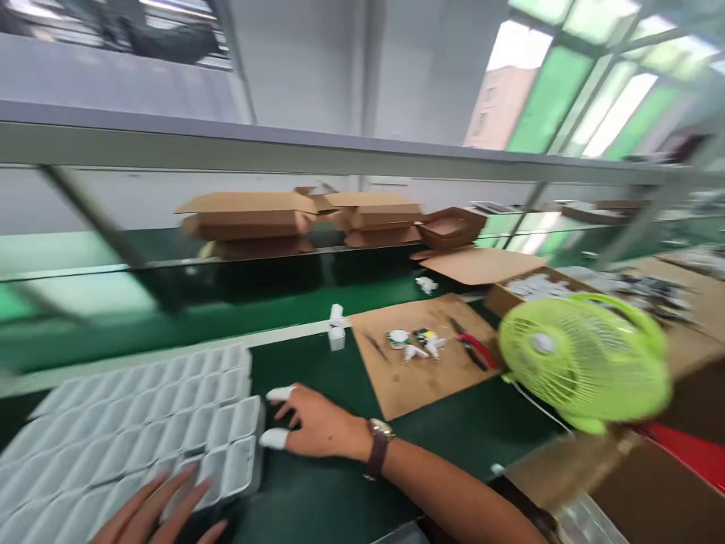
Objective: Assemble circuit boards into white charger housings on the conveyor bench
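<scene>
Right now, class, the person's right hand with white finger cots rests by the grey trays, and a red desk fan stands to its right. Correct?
Not quite. The head view shows the fan is lime green, not red. The right hand does rest beside the grey trays.

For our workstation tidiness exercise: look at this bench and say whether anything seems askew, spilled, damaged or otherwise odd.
The brown cardboard sheet lies skewed to the bench edge, with red-handled pliers and small parts scattered loosely on it. The green fan leans tilted at the bench's end. The white compartment trays by both hands look orderly. The picture is blurred, so damage cannot be judged.
</scene>
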Motion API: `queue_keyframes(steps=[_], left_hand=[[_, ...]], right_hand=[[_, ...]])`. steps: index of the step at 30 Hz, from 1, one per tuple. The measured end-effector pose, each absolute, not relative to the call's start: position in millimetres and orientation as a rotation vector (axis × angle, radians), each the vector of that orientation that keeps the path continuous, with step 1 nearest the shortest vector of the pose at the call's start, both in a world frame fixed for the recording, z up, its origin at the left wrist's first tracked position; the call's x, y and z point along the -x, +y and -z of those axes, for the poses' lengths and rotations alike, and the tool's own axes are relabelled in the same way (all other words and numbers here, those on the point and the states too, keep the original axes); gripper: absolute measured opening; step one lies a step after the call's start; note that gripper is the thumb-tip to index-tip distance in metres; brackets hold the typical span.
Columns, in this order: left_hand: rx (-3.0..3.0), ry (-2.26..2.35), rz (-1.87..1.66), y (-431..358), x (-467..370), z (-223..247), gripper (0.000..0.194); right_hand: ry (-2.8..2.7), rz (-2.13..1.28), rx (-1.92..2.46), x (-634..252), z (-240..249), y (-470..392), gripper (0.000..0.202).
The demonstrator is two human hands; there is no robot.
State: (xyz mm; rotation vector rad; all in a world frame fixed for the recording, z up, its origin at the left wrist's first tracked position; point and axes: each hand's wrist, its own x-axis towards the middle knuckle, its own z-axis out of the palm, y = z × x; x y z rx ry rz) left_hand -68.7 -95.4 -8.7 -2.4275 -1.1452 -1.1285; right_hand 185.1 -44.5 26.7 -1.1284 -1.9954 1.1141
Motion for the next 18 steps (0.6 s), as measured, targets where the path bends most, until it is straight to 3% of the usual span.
queue_keyframes(steps=[4,9,18], left_hand=[[2.361,-1.415,0.818,-144.2,65.3,-15.3,0.033],[2.303,-1.514,0.87,-136.5,36.4,-18.4,0.029],[2.304,-1.477,0.916,-133.2,32.9,-22.5,0.019]], right_hand=[[-1.93,-1.199,1.122,-181.2,-9.5,-32.6,0.063],[-1.917,-1.293,1.012,-174.5,-2.9,-30.8,0.052],[-1.971,-1.247,1.045,-180.0,-6.8,-7.5,0.054]])
